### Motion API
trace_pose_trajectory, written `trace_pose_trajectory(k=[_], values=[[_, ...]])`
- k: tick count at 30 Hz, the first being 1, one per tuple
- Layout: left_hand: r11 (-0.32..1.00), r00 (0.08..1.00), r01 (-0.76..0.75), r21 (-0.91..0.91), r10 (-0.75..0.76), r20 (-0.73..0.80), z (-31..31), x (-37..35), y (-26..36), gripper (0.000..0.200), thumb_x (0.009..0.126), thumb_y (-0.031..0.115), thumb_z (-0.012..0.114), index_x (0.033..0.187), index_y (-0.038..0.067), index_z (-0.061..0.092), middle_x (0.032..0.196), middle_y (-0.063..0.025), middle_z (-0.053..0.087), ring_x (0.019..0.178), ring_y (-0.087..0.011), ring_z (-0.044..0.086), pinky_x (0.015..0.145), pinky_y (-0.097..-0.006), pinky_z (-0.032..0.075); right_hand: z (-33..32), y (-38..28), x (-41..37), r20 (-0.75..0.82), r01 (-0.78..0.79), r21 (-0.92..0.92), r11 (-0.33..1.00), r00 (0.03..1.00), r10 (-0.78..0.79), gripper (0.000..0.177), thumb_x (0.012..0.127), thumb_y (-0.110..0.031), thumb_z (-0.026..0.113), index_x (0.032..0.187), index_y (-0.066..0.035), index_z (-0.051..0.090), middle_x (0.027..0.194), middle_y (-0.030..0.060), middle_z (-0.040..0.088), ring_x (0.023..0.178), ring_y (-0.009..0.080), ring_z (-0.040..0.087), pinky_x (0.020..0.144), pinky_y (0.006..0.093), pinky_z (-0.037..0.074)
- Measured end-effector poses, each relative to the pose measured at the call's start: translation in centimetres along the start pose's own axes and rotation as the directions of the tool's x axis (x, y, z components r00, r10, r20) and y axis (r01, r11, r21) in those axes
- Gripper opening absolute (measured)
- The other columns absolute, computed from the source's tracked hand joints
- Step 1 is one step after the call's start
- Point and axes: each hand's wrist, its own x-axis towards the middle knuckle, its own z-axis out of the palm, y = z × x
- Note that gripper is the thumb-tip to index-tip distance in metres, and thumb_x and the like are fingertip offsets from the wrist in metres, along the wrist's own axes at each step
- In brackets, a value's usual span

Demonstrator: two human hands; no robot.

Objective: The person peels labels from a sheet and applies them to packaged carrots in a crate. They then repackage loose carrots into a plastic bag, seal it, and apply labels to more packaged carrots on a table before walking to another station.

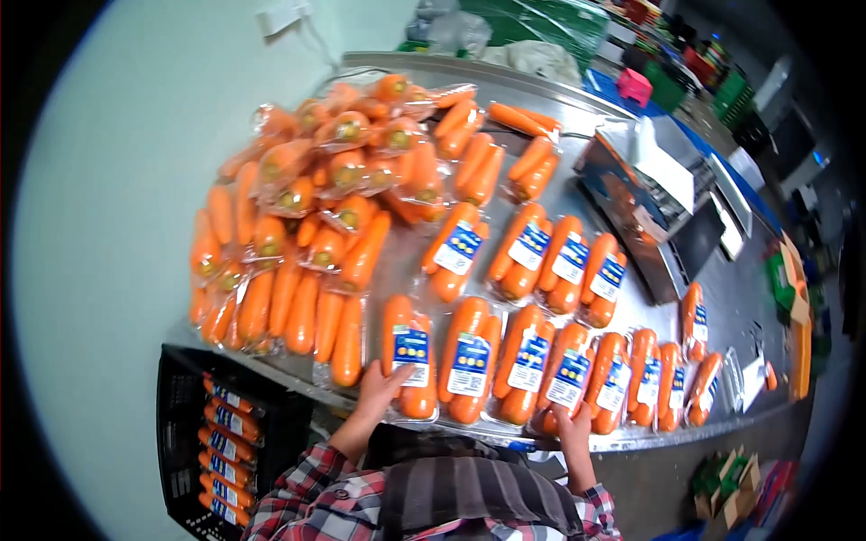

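Observation:
My left hand (382,393) is at the lower left edge of a labelled carrot pack (408,338), its fingers closed on it and one lying over the label. My right hand (572,427) grips the near end of another labelled carrot pack (570,361), its fingertips pressed to the film. Between them, two more labelled packs, one of them a carrot pack (467,356), lie in the front row. Further labelled packs continue to the right. Behind is a second, shorter row with another labelled carrot pack (521,252).
A heap of unlabelled bagged carrots (347,171) covers the left of the metal table (541,95). A metal labelling device (645,198) stands at the right. Below left, a black crate (180,415) contains labelled packs. An open cardboard box (729,491) sits on the floor.

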Motion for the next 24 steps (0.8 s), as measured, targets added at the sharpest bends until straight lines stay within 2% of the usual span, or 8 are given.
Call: trace_pose_trajectory(k=[4, 11, 24], values=[[0.998, 1.000, 0.011, -0.059, -0.010, 0.011, -0.2, 0.3, -0.7, 0.045, 0.078, 0.026, 0.072, 0.104, -0.004, 0.050, 0.095, -0.0091, 0.060, 0.082, -0.0128, 0.060, 0.072, -0.0253, 0.049, -0.1, -1.4, -0.6, -0.013, -0.012, -0.020, 1.000, 1.000, 0.011, 0.047, 0.078, -0.024, 0.067, 0.108, 0.007, 0.049, 0.096, 0.0187, 0.062, 0.086, 0.0234, 0.062, 0.074, 0.0320, 0.048], [0.996, 0.999, 0.035, -0.078, -0.032, 0.037, 0.3, -0.6, 1.0, 0.045, 0.080, 0.025, 0.071, 0.108, -0.002, 0.048, 0.097, -0.0087, 0.060, 0.086, -0.0143, 0.059, 0.076, -0.0270, 0.048, -0.4, -2.5, -1.0, 0.018, -0.052, 0.028, 0.998, 0.998, 0.052, 0.054, 0.078, -0.024, 0.068, 0.114, 0.008, 0.042, 0.104, 0.0190, 0.060, 0.094, 0.0243, 0.060, 0.081, 0.0325, 0.047], [0.993, 0.998, 0.036, -0.113, -0.031, 0.046, 0.4, -0.6, 1.0, 0.040, 0.081, 0.022, 0.070, 0.108, -0.001, 0.050, 0.097, -0.0078, 0.061, 0.087, -0.0145, 0.060, 0.078, -0.0265, 0.048, -0.4, -1.9, -0.8, 0.018, -0.045, -0.026, 0.999, 0.999, 0.046, 0.057, 0.078, -0.025, 0.068, 0.116, 0.008, 0.041, 0.104, 0.0208, 0.059, 0.096, 0.0265, 0.060, 0.081, 0.0334, 0.047]])
